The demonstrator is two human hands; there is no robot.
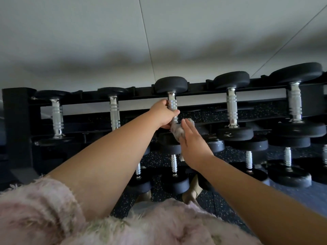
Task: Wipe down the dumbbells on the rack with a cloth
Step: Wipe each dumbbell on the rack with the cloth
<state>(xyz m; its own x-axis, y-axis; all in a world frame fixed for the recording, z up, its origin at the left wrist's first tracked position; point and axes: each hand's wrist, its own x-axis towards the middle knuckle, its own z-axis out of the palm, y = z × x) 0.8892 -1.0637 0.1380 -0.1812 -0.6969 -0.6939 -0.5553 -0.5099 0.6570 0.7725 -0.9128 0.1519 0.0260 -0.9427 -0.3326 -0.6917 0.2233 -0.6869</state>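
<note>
While the left hand (pixel 163 114) wraps its fingers tight round the shiny bar of the middle dumbbell (pixel 170 85), the right hand (pixel 192 144) lies with straight fingers on a small grey cloth (pixel 177 132) and presses on it. Seen from the head camera, this dumbbell sits on the top shelf of the black rack (pixel 16 112), third from the left in a row of five. Its long way runs from the person to the wall (pixel 106 41), so it looks almost straight up and down. One round black end is at the far side, by the wall. The near end is hidden behind the cloth and the right hand. The bar is silver with little rings cut in it. The cloth is bunched up just under the left hand and touches the low part of the bar. More dumbbells (pixel 288 156) lie on a lower shelf. Under them is a black floor (pixel 120 207) with white dots. A fluffy pink sleeve (pixel 35 209) shows at the bottom
</note>
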